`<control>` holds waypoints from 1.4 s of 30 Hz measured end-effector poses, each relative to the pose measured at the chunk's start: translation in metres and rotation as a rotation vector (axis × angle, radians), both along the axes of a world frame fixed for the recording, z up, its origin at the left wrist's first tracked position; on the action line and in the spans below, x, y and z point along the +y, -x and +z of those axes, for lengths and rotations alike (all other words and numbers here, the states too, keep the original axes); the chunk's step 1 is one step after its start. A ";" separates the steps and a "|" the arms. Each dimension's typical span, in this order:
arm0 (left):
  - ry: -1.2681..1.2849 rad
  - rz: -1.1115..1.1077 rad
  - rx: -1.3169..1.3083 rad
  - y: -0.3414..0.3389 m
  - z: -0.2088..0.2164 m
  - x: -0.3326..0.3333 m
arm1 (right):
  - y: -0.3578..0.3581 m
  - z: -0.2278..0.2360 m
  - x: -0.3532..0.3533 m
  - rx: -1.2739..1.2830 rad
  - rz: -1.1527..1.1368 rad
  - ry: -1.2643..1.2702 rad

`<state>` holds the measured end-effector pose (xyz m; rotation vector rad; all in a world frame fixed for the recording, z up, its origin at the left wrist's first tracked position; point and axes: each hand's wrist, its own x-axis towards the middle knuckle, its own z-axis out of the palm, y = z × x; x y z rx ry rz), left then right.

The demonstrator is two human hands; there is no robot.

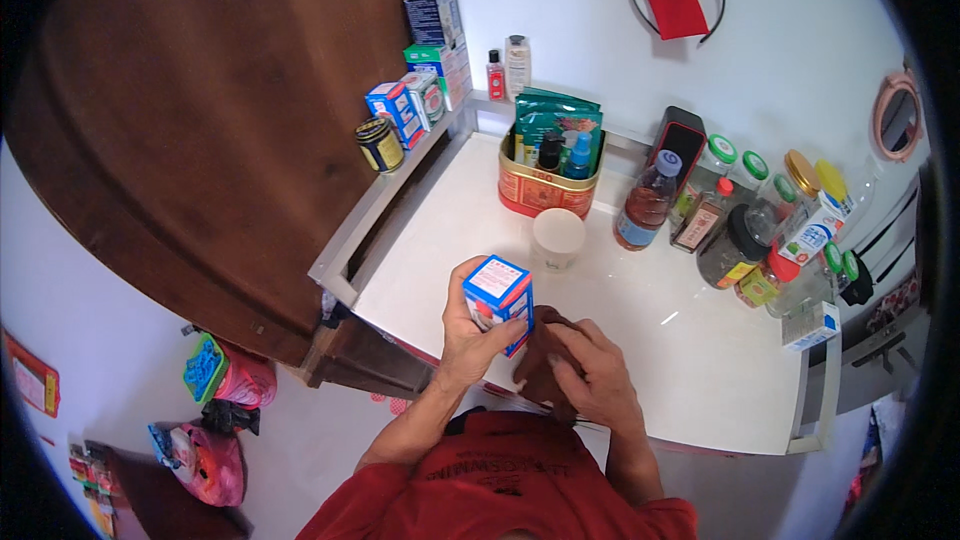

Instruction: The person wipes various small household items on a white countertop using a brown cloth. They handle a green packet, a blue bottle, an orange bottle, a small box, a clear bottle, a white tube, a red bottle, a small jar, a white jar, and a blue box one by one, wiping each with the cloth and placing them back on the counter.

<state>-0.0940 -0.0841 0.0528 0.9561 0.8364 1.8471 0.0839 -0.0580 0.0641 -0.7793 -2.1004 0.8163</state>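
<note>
- The small blue and white box [498, 298] with a red-edged label on top stood upright in the left hand [468, 325], fingers curled round its side and thumb against its near face, just above the near edge of the white table [690, 360].
- The right hand [585, 370] sat just beside the left one, touching or nearly touching the box's lower right corner, its fingers drawn together around a dark brown thing [545, 365]; whether that was a cloth, a wrapper or a small bottle could not be told.
- Judging from this, the box was in hand and still looked closed on top, so the handling seemed to be at an early or middle stage; nothing showed clearly as taken out or set down.
- Just beyond the hands stood a white paper cup [558, 237], apart from both.
- Farther off behind the cup was a red and gold tin [545, 190] packed with green sachets and small bottles.
- Off to the right of the right hand crowded a clear bottle with brown liquid [647, 205] and a cluster of jars and bottles with green, yellow and red caps [775, 230].
- Up and to the left of the left hand, a ledge held more small blue boxes [395, 110] and a dark round tin [380, 144].
</note>
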 end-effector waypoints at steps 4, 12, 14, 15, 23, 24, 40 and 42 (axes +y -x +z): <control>0.163 -0.007 0.181 -0.029 -0.002 0.013 | -0.036 0.015 -0.002 0.075 -0.223 0.019; 0.080 -0.039 0.324 -0.077 -0.013 0.048 | -0.077 -0.008 -0.010 0.048 -0.369 -0.027; 0.089 -0.035 0.311 -0.085 -0.016 0.056 | -0.080 -0.013 -0.012 0.028 -0.371 -0.021; 0.086 -0.018 0.332 -0.088 -0.018 0.060 | -0.080 -0.015 -0.013 0.028 -0.360 -0.051; 0.020 0.243 0.562 -0.103 -0.029 0.082 | -0.081 -0.021 -0.017 -0.055 -0.302 -0.142; 0.081 0.254 0.605 -0.105 -0.027 0.081 | -0.083 -0.023 -0.017 -0.056 -0.306 -0.155; 0.318 1.259 1.275 0.112 0.049 0.095 | -0.076 -0.025 -0.014 -0.037 -0.346 -0.150; 0.275 1.270 1.362 0.126 0.052 0.100 | -0.073 -0.022 -0.015 -0.058 -0.373 -0.153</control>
